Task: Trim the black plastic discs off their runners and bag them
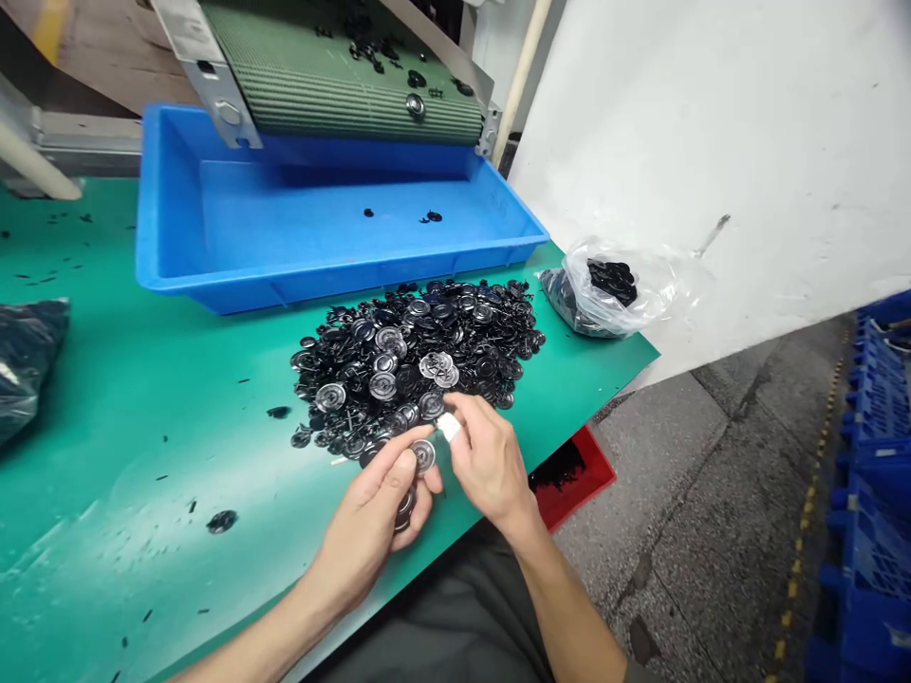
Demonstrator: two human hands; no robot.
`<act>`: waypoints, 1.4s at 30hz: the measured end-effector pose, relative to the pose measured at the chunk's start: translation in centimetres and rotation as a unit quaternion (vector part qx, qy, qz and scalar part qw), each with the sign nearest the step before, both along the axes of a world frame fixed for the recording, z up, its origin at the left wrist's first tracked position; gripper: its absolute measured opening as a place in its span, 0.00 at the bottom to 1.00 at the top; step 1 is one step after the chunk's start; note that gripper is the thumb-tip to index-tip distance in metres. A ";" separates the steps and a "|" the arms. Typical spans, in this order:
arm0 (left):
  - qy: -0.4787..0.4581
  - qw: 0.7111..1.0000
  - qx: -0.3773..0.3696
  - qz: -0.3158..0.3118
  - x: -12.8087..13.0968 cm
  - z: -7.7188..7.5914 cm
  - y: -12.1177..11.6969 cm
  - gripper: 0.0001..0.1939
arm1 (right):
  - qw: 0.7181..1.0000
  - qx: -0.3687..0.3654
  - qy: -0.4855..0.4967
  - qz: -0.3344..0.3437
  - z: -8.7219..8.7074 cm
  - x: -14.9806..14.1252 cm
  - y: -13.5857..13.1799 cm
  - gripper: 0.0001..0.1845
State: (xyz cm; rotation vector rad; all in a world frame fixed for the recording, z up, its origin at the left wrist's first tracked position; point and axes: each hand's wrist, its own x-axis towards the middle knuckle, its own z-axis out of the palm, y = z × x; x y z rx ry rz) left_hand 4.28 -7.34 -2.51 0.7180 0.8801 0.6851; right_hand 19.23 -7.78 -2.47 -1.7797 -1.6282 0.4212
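My left hand (pixel 388 493) is closed around a few round black plastic discs. One shiny ridged disc (pixel 423 457) is pinched between its thumb and fingers, and another (pixel 405 509) sits lower in the curled fingers. Close beside it is my right hand (pixel 488 455), its thumb wrapped in something white (pixel 448 426). The right fingers are pinched together at the near edge of a pile of black discs and small pieces (pixel 413 351); whatever lies between them is too small to tell. A dark disc (pixel 432 406) is right by those fingertips.
Behind the pile stands a blue tray (pixel 334 270) under a green conveyor belt (pixel 342 85) carrying black pieces. An open clear bag (pixel 641 289) of black parts is at the right, a dark bag (pixel 28 365) at the left. A red bin (pixel 594 479) is below the table's edge.
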 end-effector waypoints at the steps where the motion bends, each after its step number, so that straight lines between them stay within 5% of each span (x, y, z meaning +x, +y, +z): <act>1: -0.015 1.000 -0.015 0.009 -0.1 0.2 0.1 0.20 | 0.999 -0.003 -0.030 -0.010 0.0 0.1 0.4 0.20; 6: -0.071 0.995 -0.058 0.035 -0.7 0.6 0.5 0.13 | 0.997 -0.009 -0.066 -0.034 -0.5 -0.4 1.6 0.18; 15: -0.052 0.995 -0.084 -0.020 -1.1 0.4 1.4 0.15 | 0.969 -0.016 0.236 -0.069 -0.4 0.0 1.6 0.06; 20: 0.083 0.993 0.063 -0.053 -0.8 0.1 0.9 0.17 | 0.922 -0.076 0.380 0.007 -0.1 0.5 0.2 0.08; 24: 0.160 0.962 0.191 -0.112 -0.8 -0.1 0.7 0.15 | 0.923 -0.073 0.375 0.045 -0.2 0.1 -0.6 0.11; 34: 0.255 0.923 0.268 -0.109 -0.2 -0.1 0.3 0.13 | 0.976 -0.017 0.215 0.036 0.7 -1.2 -2.0 0.15; 42: 0.236 0.929 0.278 -0.067 -0.3 -1.0 -1.0 0.12 | 0.930 -0.057 0.362 -0.041 -0.1 -2.7 -1.6 0.05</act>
